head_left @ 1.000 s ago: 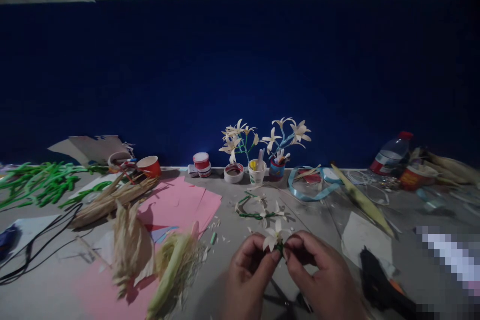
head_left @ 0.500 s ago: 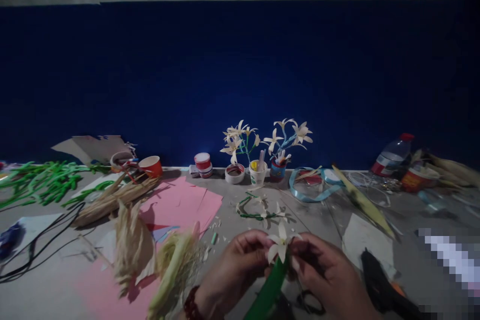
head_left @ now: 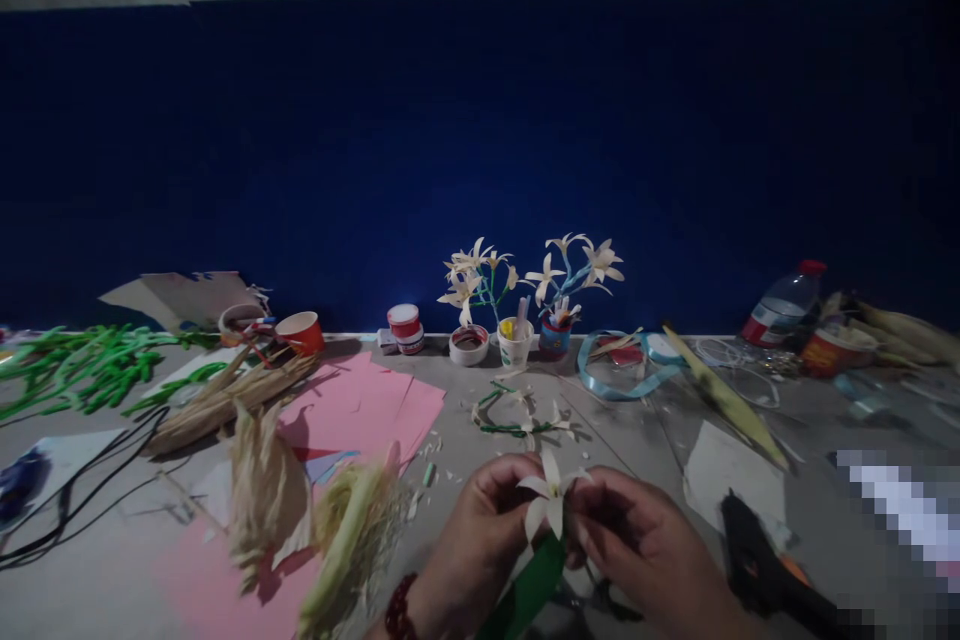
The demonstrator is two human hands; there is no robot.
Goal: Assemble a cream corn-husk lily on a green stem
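A white craft flower with narrow pointed petals and a pale yellowish centre is between my hands, low in the middle of the head view. My left hand, with a dark red bead bracelet at the wrist, pinches it from the left. Closed fingers of my right hand grip just below the bloom on the right. A wide green ribbon runs from under the flower down toward me. Its upper end and the stem are hidden by fingers. Dark loops, perhaps scissor handles, lie partly covered beneath my right hand.
A black glue gun lies right of my hands. Ahead are a green wire ring with white flowers and a white cup. Corn husks, pink paper and green pipe cleaners cover the left side.
The flower has shifted slightly left and tilted, its bloom now facing me more. Both hands keep their hold, and the green ribbon's visible part has swung a little lower.
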